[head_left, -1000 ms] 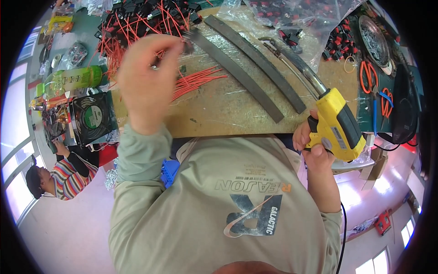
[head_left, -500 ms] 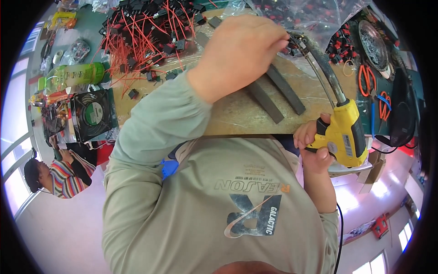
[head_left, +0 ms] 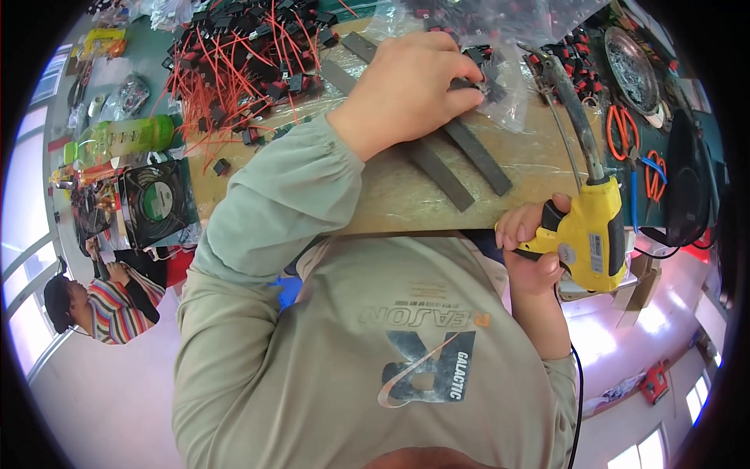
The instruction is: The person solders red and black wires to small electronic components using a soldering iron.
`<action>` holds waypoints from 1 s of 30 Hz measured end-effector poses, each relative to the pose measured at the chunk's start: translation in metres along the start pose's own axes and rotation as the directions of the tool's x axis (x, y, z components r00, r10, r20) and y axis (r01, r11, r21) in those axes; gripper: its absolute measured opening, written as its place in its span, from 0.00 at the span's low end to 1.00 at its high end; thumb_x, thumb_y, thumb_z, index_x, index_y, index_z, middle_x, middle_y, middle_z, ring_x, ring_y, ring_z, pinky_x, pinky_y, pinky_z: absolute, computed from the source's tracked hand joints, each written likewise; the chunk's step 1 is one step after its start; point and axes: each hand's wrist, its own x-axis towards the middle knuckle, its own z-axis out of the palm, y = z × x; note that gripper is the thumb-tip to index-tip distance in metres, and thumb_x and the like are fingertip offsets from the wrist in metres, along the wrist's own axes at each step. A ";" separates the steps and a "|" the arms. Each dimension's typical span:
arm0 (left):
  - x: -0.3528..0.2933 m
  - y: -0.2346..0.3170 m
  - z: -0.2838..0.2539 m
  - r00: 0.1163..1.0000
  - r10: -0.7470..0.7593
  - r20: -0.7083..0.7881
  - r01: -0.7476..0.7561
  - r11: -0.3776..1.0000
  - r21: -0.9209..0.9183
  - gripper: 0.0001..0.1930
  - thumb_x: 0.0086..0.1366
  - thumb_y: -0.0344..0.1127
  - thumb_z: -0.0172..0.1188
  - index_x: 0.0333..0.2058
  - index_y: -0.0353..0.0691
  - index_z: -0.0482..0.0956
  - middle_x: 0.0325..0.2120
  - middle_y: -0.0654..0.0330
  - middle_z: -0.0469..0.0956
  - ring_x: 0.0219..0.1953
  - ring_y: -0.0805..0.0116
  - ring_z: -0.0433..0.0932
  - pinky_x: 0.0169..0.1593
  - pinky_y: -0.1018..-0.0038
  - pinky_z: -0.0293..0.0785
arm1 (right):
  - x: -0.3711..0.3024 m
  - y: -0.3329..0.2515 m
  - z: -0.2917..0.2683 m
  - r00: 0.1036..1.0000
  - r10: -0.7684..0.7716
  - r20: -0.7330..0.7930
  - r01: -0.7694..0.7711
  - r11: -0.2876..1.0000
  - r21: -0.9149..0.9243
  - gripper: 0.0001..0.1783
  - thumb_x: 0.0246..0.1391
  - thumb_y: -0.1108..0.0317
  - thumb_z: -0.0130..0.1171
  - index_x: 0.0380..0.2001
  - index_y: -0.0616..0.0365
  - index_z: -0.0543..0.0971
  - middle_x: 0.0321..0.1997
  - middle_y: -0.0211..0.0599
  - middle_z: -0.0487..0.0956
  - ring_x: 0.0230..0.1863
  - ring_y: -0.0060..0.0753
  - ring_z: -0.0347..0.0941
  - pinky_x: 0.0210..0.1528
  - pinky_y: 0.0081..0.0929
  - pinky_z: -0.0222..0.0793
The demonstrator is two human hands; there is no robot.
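yellow soldering gun (head_left: pixel 600 238) is held at the near right corner of the surface (head_left: pixel 394 195), its body hanging over the near edge. it is carried by the right hand (head_left: pixel 535 242), whose grip is wrapped around the handle side, the fingers curled and the thumb set lower down. its long axis is pointed away from the person, the metal tube (head_left: pixel 580 121) being bent leftward as the far edge is approached.

the relation to be watched is judged to be that between the tube's tip and the left hand (head_left: pixel 414 90): the fingertips are placed to the left of the tip and a little nearer the near edge, near it but apart. by the left thumb and fingers a small dark part (head_left: pixel 466 84) is bordered; whether it is pinched or merely touched cannot be told. the far end of the tube is therefore nearer to the left hand than to the right. beneath the left hand, two dark strips (head_left: pixel 444 178) are laid slantwise, their visible near ends directed toward the near edge.
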 end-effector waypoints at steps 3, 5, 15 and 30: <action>-0.002 0.005 -0.006 1.000 0.002 0.010 -0.001 1.000 -0.028 0.11 0.52 0.37 0.62 0.33 0.38 0.79 0.31 0.56 0.77 0.37 0.56 0.74 0.41 0.67 0.70 | 0.000 0.000 -0.001 1.000 -0.001 -0.008 0.001 1.000 0.005 0.42 0.47 0.43 0.62 0.58 0.54 0.59 0.25 0.30 0.66 0.22 0.26 0.63 0.22 0.25 0.62; -0.005 0.014 -0.013 0.999 -0.032 0.026 0.033 0.999 -0.034 0.11 0.52 0.37 0.63 0.33 0.39 0.79 0.32 0.56 0.77 0.38 0.56 0.75 0.42 0.68 0.71 | -0.001 0.001 -0.003 1.000 -0.002 0.001 0.002 1.000 0.011 0.42 0.47 0.43 0.63 0.58 0.54 0.59 0.25 0.30 0.66 0.22 0.26 0.64 0.22 0.25 0.62; -0.055 0.015 -0.041 0.948 -0.190 -0.256 0.196 0.981 -0.005 0.08 0.50 0.33 0.62 0.30 0.41 0.79 0.28 0.61 0.79 0.34 0.58 0.76 0.38 0.66 0.70 | -0.004 0.000 -0.004 0.992 0.004 0.124 0.010 0.994 -0.113 0.42 0.46 0.47 0.65 0.58 0.55 0.59 0.26 0.31 0.68 0.23 0.27 0.64 0.23 0.26 0.63; -0.077 0.018 -0.068 0.965 -0.218 -0.145 0.240 0.959 0.153 0.11 0.48 0.34 0.67 0.31 0.39 0.79 0.31 0.59 0.77 0.37 0.58 0.74 0.41 0.68 0.69 | -0.003 -0.003 0.000 0.993 0.076 0.091 -0.067 0.993 -0.099 0.44 0.45 0.46 0.66 0.58 0.58 0.60 0.24 0.30 0.66 0.23 0.25 0.63 0.23 0.24 0.62</action>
